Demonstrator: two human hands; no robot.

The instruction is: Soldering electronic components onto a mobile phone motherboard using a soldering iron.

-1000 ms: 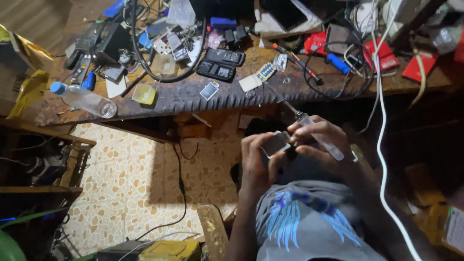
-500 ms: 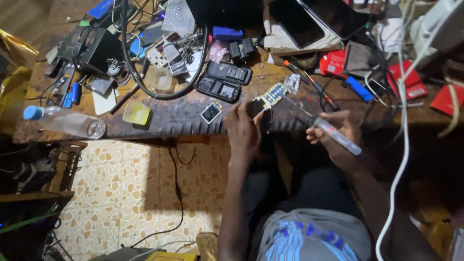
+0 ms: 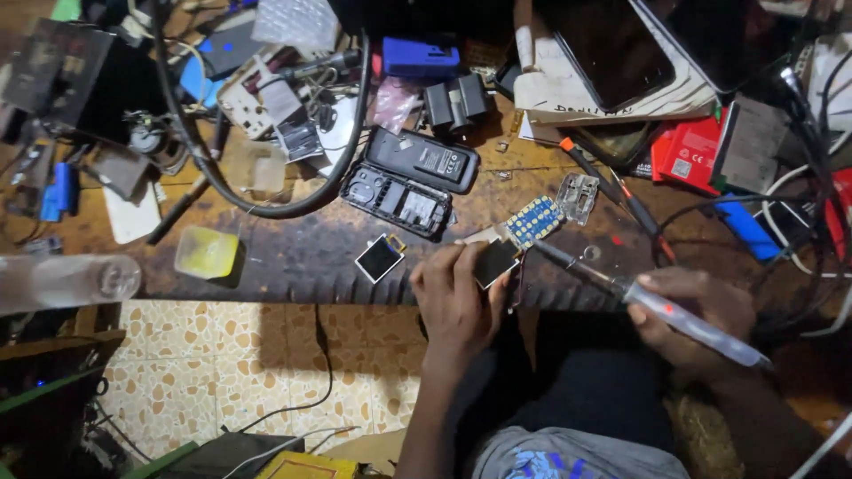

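Circuit board (image 3: pixel 524 229) is lying stripped on the worktop (image 3: pixel 302 253), left hand (image 3: pixel 457 297) closing on its screen end, right hand (image 3: pixel 688 310) gripping the soldering iron (image 3: pixel 657 306), tip touching the board, phone shell (image 3: pixel 395 200) lying apart, unassembled.

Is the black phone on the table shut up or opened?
Opened. The black phone body lies with bare insides showing, and its black back cover lies apart beside it on the brown wooden table.

plastic bottle (image 3: pixel 62 282) cut off at left edge; white cable (image 3: pixel 821 448) cropped bottom right; board part hidden under left hand (image 3: pixel 457 297)
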